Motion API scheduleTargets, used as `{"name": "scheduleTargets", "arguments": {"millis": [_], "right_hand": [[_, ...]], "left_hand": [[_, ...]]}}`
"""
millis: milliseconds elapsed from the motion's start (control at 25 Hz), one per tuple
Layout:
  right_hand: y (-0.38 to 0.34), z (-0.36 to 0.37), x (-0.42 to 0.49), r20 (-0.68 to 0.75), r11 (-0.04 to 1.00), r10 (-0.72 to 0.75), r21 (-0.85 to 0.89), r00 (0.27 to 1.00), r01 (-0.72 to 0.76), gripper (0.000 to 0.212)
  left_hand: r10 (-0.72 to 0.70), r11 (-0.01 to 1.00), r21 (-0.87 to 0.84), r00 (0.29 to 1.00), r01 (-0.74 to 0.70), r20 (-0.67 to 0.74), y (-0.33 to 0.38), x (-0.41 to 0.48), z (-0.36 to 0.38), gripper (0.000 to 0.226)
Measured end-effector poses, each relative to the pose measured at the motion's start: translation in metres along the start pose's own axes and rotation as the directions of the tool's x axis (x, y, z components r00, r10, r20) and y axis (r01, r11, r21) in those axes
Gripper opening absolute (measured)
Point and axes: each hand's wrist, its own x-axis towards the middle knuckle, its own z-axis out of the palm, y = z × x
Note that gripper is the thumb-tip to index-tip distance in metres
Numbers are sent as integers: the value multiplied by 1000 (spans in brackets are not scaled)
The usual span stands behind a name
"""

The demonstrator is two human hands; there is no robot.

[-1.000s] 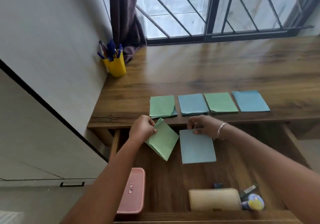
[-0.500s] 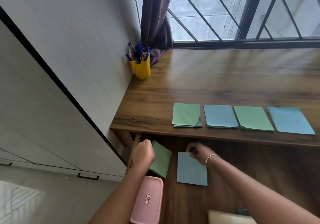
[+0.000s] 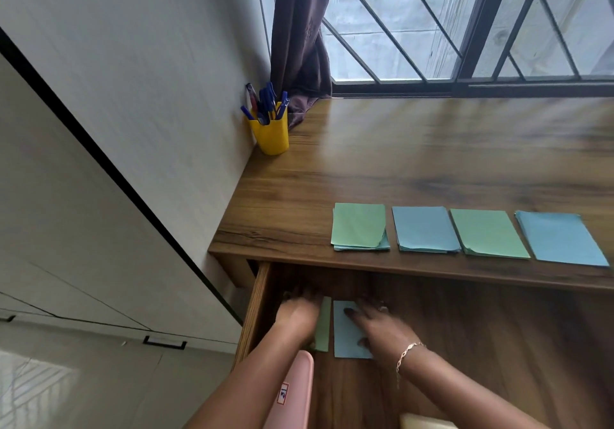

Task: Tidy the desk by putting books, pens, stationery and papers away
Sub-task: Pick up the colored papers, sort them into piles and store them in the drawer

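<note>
in the lower middle of the frame, inside the open drawer (image 3: 257,302), we had both hands down on two small paper stacks. a second before, our left hand (image 3: 299,315) had pinched the green stack (image 3: 323,325) by one edge and held it tilted off the drawer floor. now that stack lay flat near the drawer's left wall, mostly hidden under the hand. only a narrow green strip showed. the fingers seemed stretched forward over it, not curled, though blur and the desk's shadow made that hard to confirm.

our right hand (image 3: 378,325) had gone from nudging the top edge of the blue stack (image 3: 345,335) to resting on it with fingers spread flat. the two stacks now sat side by side, edges parallel and just apart, where earlier the green one had been skewed.

we judged this pair as good as put away, with the hands only squaring and pressing them down. four more stacks waited in a row along the front of the desk (image 3: 398,162), in the right middle of the frame: a green-topped stack (image 3: 358,229), a blue one (image 3: 423,229), a green one (image 3: 486,237) and a second blue one (image 3: 561,244). those were likely next.

the pens (image 3: 265,103) stood in their yellow holder (image 3: 270,134) at upper centre, against the wall. a pink case (image 3: 294,392) lay at the drawer's near left, by our forearm.
</note>
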Motion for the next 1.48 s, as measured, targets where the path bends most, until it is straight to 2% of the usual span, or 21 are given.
{"name": "scheduleTargets", "arguments": {"millis": [120,320,520,640,680,760,840,880,960,1080,1160,1200,1280,1360,1440,1480], "right_hand": [[1,15,-3,66,999,31,-20,997,-30,70],[-8,29,0,19,999,22,-37,1000,-22,71],[-11,29,-3,21,998,31,-48,999,-30,70],[-11,26,-5,-66,996,-5,-88,998,-1,79],[-13,21,-5,-52,992,15,-121,999,-22,83],[-13,21,-8,-93,992,-27,-127,995,15,78],[-11,28,-8,5,996,-26,-83,1000,26,70],[-10,29,-7,3,996,-13,-86,1000,14,68],[-10,31,-5,-9,995,-16,-99,1000,15,68],[-12,26,-7,0,995,27,-93,1000,-27,75],[-11,19,-13,-151,993,-12,-118,988,-6,88],[-10,12,-18,-177,992,-44,-122,983,22,93],[-6,4,-24,-356,981,-138,-179,924,78,92],[-1,-7,-30,-487,964,-227,-234,843,125,74],[6,-20,-32,-607,957,-262,-262,750,123,45],[10,-28,-31,-642,966,-235,-238,729,101,37]], "left_hand": [[-1,1000,-19,1000,1,-3,2,4,6,73],[-71,995,-62,996,75,61,-1,10,16,48],[-112,989,-75,982,124,149,0,10,13,48],[-76,988,-118,984,96,159,-3,8,12,52],[-55,984,-158,987,79,153,-5,6,10,55],[-26,967,-249,989,61,143,-6,2,6,55],[2,950,-309,991,40,133,-7,-2,2,49],[14,954,-299,991,26,130,-7,-3,1,48],[37,943,-334,989,13,142,-8,-4,2,51],[54,961,-278,982,-2,180,-9,-8,1,82],[57,961,-277,992,-24,113,-9,-11,0,98],[76,957,-282,996,-62,40,-6,-14,-2,99],[118,956,-259,990,-135,-83,2,-20,-11,87],[150,954,-216,954,-208,-259,12,-28,-25,66],[186,936,-173,847,-307,-498,22,-35,-45,43],[192,926,-156,783,-345,-592,25,-36,-53,33]]}}
